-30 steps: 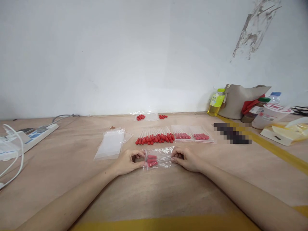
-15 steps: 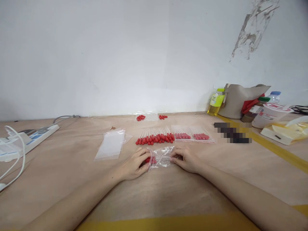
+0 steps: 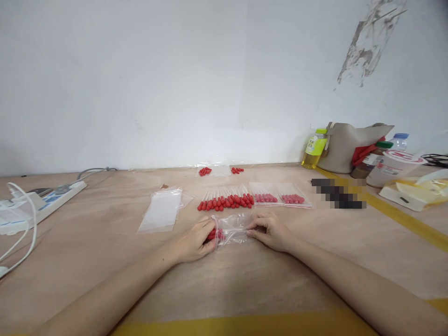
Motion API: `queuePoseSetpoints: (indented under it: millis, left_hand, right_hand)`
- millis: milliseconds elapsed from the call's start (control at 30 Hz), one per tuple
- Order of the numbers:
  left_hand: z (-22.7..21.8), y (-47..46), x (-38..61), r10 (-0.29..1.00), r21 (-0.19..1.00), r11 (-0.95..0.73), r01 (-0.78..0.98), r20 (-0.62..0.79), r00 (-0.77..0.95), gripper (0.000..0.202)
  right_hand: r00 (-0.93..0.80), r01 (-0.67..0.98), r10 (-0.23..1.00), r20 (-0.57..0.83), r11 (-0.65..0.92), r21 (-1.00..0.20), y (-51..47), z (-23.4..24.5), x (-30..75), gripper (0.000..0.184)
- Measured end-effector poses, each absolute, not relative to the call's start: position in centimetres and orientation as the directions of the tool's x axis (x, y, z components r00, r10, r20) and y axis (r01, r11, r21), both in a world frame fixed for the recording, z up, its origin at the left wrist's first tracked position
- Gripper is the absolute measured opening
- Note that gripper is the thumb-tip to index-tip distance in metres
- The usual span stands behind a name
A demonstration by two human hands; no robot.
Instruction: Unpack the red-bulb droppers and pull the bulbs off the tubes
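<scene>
A small clear zip bag [image 3: 233,229] lies on the wooden table in front of me, with red-bulbed droppers inside it. My left hand [image 3: 194,242] is closed on the bag's left end, fingers over the red bulbs. At the bag's right end my right hand [image 3: 271,232] pinches the plastic. Just behind lies a row of loose red-bulbed droppers [image 3: 226,201]. To its right lie two filled bags [image 3: 280,196].
A stack of flat clear bags [image 3: 161,211] lies to the left. A power strip with white cables [image 3: 38,199] is at far left. More red pieces [image 3: 220,170] lie by the wall. Bottles, a beige bag [image 3: 350,144] and a cup stand at the right.
My left hand has slid right over the red bulbs at the bag's left end. The bag looks more bunched between my hands. My right hand has hardly moved.
</scene>
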State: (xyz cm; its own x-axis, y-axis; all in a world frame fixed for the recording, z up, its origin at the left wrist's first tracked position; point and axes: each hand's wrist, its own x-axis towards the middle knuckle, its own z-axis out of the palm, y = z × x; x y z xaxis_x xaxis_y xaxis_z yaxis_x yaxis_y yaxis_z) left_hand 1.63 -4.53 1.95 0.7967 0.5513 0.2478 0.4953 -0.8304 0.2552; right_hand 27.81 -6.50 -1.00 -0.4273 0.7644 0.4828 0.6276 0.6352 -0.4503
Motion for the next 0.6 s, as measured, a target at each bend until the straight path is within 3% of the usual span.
queuePoseSetpoints:
  millis: [167, 300, 467, 600]
  left_hand:
    - [1.9, -4.6, 1.6, 0.571, 0.289, -0.815, 0.502, 0.254, 0.781, 0.016]
    - [2.6, -4.2, 1.0, 0.627, 0.503, -0.725, 0.471, 0.198, 0.754, 0.02]
    - [3.5, -2.5, -0.8, 0.72, 0.799, -0.457, 0.391, 0.073, 0.69, 0.025]
    - [4.3, -0.8, -2.8, 0.786, 0.857, -0.298, 0.421, -0.029, 0.617, 0.029]
  right_hand:
    - [-0.414, 0.631, 0.774, 0.479, 0.624, -0.462, -6.5, -1.2, 27.9, 0.012]
    - [-0.411, 0.611, 0.774, 0.482, 0.626, -0.484, -6.5, -1.2, 27.9, 0.012]
    - [-0.41, 0.596, 0.775, 0.482, 0.627, -0.502, -6.3, -1.2, 27.8, 0.012]
    - [-0.415, 0.594, 0.774, 0.478, 0.629, -0.502, -6.3, -1.3, 27.8, 0.012]
